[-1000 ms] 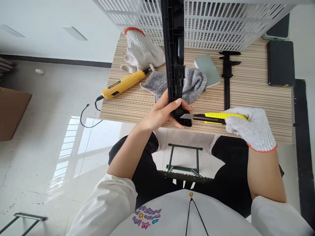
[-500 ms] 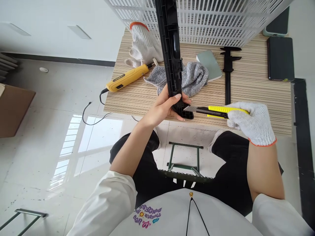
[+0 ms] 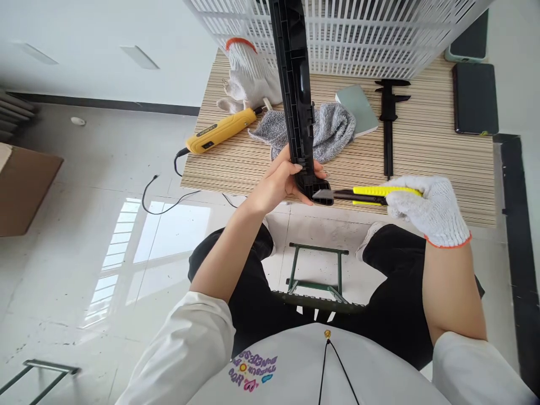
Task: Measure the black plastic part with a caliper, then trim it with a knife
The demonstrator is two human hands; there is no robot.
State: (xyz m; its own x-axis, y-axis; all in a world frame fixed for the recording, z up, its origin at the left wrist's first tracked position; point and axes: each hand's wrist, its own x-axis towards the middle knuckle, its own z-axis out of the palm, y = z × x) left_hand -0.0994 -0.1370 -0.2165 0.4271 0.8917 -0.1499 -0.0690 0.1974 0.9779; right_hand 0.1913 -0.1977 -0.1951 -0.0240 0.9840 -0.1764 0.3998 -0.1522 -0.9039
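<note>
A long black ribbed plastic part (image 3: 298, 95) is gripped near its lower end by my bare left hand (image 3: 282, 181), the thumb lying on its face. The part slants up past the table toward the basket. In my right hand (image 3: 422, 203), which wears a white knit glove with an orange cuff, is a yellow and black utility knife (image 3: 371, 195). Its blade is out and points left, lying over the lower end of the black part. Whether the blade edge touches the plastic, I cannot tell.
Behind stands a white slatted basket (image 3: 363, 39). On the striped table (image 3: 447, 169) lie a yellow corded tool (image 3: 223, 130), a glove (image 3: 253, 76), a grey cloth (image 3: 333, 129), a pale green pad (image 3: 358, 109), a black caliper (image 3: 388, 124) and a dark phone (image 3: 476, 98).
The knife blade has shifted slightly down and left across the lower end of the black part. My left hand keeps its hold, with the thumb drawn back a little.
</note>
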